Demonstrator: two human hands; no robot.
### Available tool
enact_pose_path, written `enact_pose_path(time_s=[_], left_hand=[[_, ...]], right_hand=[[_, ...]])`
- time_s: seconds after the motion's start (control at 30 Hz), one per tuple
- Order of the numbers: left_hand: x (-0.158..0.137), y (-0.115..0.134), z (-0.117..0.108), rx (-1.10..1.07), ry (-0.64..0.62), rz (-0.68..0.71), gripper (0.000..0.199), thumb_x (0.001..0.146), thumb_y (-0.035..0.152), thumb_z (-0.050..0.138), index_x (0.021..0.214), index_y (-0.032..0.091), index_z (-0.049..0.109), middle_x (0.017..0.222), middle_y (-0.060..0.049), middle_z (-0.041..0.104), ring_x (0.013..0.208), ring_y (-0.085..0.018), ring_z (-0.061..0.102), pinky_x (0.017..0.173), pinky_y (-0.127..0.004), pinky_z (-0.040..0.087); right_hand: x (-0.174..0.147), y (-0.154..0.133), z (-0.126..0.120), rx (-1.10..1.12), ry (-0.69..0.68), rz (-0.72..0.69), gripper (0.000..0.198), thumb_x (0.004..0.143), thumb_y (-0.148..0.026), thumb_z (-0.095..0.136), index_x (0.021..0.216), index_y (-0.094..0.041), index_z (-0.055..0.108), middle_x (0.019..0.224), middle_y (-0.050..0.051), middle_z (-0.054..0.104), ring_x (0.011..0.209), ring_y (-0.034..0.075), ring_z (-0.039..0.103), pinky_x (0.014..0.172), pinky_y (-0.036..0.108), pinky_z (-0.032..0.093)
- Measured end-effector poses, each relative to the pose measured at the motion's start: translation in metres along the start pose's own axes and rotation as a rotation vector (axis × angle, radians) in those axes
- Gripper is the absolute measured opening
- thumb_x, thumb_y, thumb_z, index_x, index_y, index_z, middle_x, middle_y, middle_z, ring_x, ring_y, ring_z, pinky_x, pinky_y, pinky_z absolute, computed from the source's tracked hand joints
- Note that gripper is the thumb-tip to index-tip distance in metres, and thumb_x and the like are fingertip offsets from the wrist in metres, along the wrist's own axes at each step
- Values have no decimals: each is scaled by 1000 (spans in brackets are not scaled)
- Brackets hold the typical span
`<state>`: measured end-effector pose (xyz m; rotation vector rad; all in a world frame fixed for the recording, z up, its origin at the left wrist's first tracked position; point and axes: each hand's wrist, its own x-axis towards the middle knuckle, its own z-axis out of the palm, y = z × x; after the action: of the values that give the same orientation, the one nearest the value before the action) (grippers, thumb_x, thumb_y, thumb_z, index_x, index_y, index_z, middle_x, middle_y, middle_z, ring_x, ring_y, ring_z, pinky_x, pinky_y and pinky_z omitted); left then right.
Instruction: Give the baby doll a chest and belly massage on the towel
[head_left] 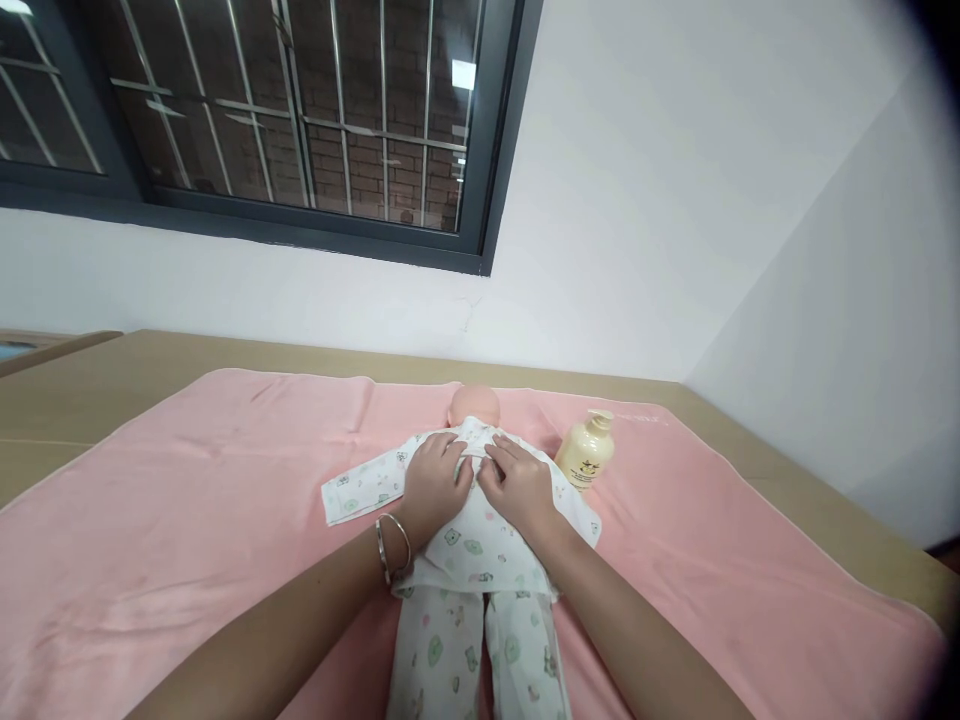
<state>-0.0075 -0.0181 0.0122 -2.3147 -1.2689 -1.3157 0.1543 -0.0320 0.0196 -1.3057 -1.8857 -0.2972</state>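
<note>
A baby doll [475,402] lies on a pink blanket, its bald head pointing away from me. It wears a white printed shirt [480,545] and matching pants [439,650]. My left hand [437,480], below a wrist with silver bangles, has its fingers closed on the shirt's upper front near the collar. Close beside it, my right hand [519,485] pinches the shirt fabric on the other side of the middle. The two thumbs nearly meet. One long sleeve [364,487] stretches out to the left; the right sleeve is partly hidden behind my right hand and arm.
Right of the doll, a pale yellow pump bottle [586,450] stands on the pink blanket [247,500]. Under the blanket is a wooden tabletop [172,350] against a white wall [600,200]. A dark-framed window [300,110] with metal bars sits above.
</note>
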Motion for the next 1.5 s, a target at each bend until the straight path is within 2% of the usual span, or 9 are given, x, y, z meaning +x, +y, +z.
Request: enact_pose_path(time_s=[0.23,0.37,0.47,0.7,0.87,1.07,1.2,1.4,1.5], left_hand=[[1,2,1,61,-98,-141,33,90,26,45,118,13,58,119,-14,61,111,-29,54,99,-47,44],[1,-2,7,95,-197,-193,44,92,31,41,131,12,51,138,-16,53,131,-32,44,112,-55,29],[-1,-5,10,74,-229,-210,49,93,34,41,137,12,45,144,-17,47,137,-33,37,114,-57,23],[-10,-10,11,-65,-75,-155,51,97,31,32,146,16,32,151,-14,38,143,-28,28,117,-54,23],[-13,-6,8,-149,35,-186,50,98,29,32,146,17,29,149,-16,38,141,-28,31,114,-55,28],[-19,0,7,-186,191,-267,66,97,30,38,152,18,4,158,-20,15,146,-31,17,115,-59,25],[-23,0,7,-193,212,-327,70,96,30,41,153,21,1,158,-18,16,146,-32,19,114,-59,28],[-26,-3,8,-198,191,-384,71,96,29,42,153,23,-1,159,-17,16,146,-32,19,114,-59,29],[-28,-5,9,-205,188,-379,72,95,30,42,153,26,-1,159,-15,17,146,-32,19,115,-59,30]], right_hand=[[5,2,-1,29,-118,167,38,92,-31,43,122,-20,64,128,8,63,125,24,53,104,39,43],[11,16,2,122,-318,57,49,99,-38,33,140,-15,47,147,10,44,140,26,33,115,49,26],[14,22,2,165,-363,19,51,100,-42,32,145,-18,41,152,10,37,144,25,27,117,52,22],[10,-3,-7,132,-40,15,47,93,-23,39,138,-16,48,152,12,36,143,24,27,117,53,18],[8,-15,-7,144,-271,11,41,92,-22,42,129,-20,58,144,11,48,139,28,36,114,59,23],[6,-16,-4,158,-105,29,49,89,-20,44,137,-18,51,151,12,37,141,27,32,115,58,24],[5,-19,-1,167,-274,29,46,90,-22,44,135,-20,55,146,10,46,139,29,36,114,60,25],[7,-21,-5,127,-175,27,49,90,-21,41,138,-17,50,149,9,40,141,26,33,117,56,23],[4,-21,-1,113,-265,-25,48,90,-23,42,137,-23,53,148,7,42,140,30,34,114,60,25]])
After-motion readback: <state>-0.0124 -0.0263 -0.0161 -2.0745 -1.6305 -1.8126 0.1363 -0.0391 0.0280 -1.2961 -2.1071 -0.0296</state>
